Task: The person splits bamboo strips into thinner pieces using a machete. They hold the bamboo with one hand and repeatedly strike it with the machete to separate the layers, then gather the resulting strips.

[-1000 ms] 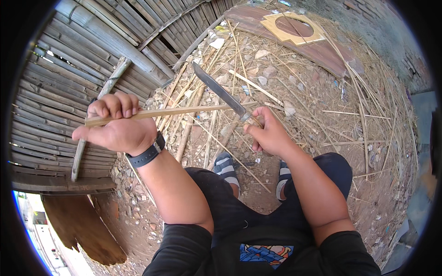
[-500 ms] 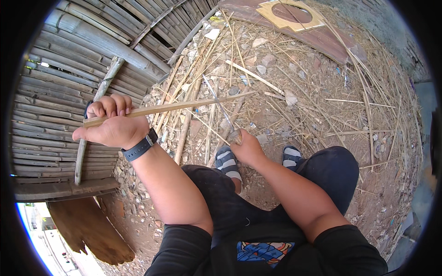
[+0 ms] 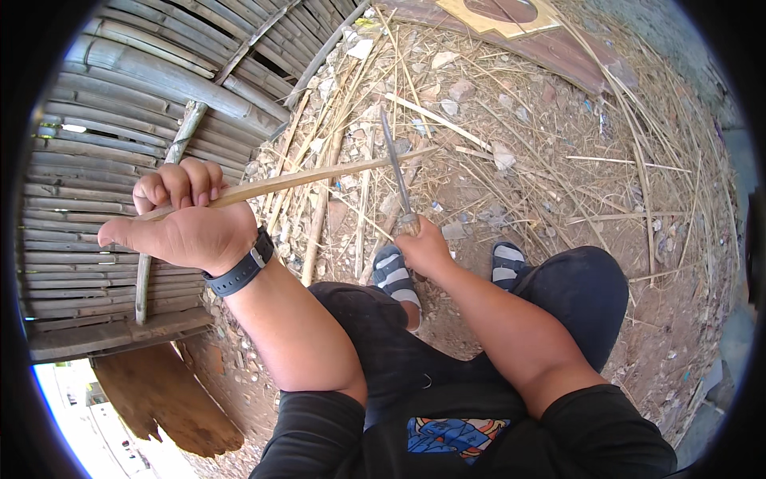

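Observation:
My left hand (image 3: 191, 227), palm up with a dark watch on its wrist, has its fingers curled over one end of a long pale bamboo strip (image 3: 311, 177). The strip slants off to the right, its far end rising slightly. In front of my left foot, my right hand (image 3: 427, 251) is closed round the handle of a long, narrow knife (image 3: 396, 164). The blade points away from me and crosses the strip close to its far end. Whether the edge touches the strip, I cannot tell.
A slatted bamboo wall (image 3: 104, 176) stands at left. Loose bamboo sticks, straw and stones litter the dirt floor. At the back lies a brown board (image 3: 586, 68) with a yellowish cut-out panel (image 3: 459, 17). My sandalled feet (image 3: 393, 275) are below. A ragged brown sheet (image 3: 167, 403) is lower left.
The knife blade has swung right to point more straight ahead, its flat side showing more. My left hand and its end of the strip have shifted a little left.

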`<state>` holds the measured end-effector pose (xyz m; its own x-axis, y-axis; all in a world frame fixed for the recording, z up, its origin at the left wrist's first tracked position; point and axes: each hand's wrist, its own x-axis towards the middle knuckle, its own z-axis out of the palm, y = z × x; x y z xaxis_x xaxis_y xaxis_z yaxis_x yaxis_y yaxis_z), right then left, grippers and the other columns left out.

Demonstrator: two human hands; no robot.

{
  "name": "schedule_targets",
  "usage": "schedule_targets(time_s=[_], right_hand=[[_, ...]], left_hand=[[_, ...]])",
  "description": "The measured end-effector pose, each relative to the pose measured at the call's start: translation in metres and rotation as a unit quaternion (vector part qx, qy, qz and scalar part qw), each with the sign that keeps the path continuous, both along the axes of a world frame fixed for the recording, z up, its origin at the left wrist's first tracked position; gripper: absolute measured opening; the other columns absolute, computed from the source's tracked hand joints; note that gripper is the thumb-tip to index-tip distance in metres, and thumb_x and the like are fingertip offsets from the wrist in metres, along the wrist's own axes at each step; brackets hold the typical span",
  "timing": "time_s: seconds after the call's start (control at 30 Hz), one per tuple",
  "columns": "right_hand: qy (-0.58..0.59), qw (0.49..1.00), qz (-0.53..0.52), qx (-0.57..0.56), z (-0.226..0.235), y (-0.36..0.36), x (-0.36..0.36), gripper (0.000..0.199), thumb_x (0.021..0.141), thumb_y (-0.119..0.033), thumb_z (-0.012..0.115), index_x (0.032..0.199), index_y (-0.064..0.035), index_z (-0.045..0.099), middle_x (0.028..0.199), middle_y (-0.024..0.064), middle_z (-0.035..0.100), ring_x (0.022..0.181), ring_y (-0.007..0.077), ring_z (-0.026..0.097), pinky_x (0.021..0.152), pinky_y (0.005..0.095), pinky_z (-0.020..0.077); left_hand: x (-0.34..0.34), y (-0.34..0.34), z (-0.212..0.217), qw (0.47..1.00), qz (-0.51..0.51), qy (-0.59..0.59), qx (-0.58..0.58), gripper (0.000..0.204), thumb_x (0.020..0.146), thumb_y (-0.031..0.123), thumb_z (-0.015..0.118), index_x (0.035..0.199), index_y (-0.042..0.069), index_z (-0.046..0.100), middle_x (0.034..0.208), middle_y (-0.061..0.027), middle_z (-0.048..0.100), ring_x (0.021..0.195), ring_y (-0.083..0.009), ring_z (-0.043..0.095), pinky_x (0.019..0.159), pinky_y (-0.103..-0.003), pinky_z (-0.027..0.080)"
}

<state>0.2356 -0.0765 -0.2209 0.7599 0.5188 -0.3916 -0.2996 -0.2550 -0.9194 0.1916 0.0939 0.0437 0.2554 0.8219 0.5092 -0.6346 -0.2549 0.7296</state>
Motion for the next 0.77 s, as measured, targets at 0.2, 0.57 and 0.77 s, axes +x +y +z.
schedule_targets(time_s=[0.2, 0.57, 0.77], right_hand=[[-0.212, 0.960, 0.130, 0.131, 0.060, 0.006, -0.019, 0.032, 0.081, -0.018, 0.071, 0.107, -0.0017, 0.060, 0.075, 0.0177, 0.066, 0.066, 0.0348, 0.067, 0.064, 0.0431, 0.0507], [-0.222, 0.962, 0.129, 0.092, 0.053, 0.008, -0.040, 0.040, 0.081, -0.017, 0.070, 0.114, 0.0028, 0.059, 0.074, 0.0241, 0.065, 0.070, 0.0395, 0.067, 0.065, 0.0456, 0.0503], [-0.154, 0.976, 0.126, 0.090, -0.005, 0.009, -0.038, 0.038, 0.084, -0.015, 0.069, 0.118, -0.0015, 0.060, 0.081, 0.0198, 0.070, 0.069, 0.0325, 0.070, 0.069, 0.0456, 0.0547]], left_hand=[[-0.057, 0.025, 0.027, 0.970, -0.230, -0.041, 0.074, 0.089, 0.078, 0.097, 0.029, 0.071, 0.013, 0.057, 0.056, 0.0020, 0.040, 0.049, -0.0118, 0.034, 0.049, -0.027, 0.027], [-0.035, 0.038, 0.007, 1.000, -0.011, 0.001, -0.006, 0.093, 0.079, 0.097, 0.015, 0.070, 0.013, 0.055, 0.050, 0.0020, 0.034, 0.045, -0.0119, 0.027, 0.045, -0.026, 0.021], [-0.022, 0.029, 0.006, 0.991, 0.115, 0.069, -0.013, 0.078, 0.085, 0.089, 0.036, 0.072, 0.015, 0.056, 0.051, 0.0025, 0.034, 0.045, -0.0120, 0.031, 0.046, -0.024, 0.025]])
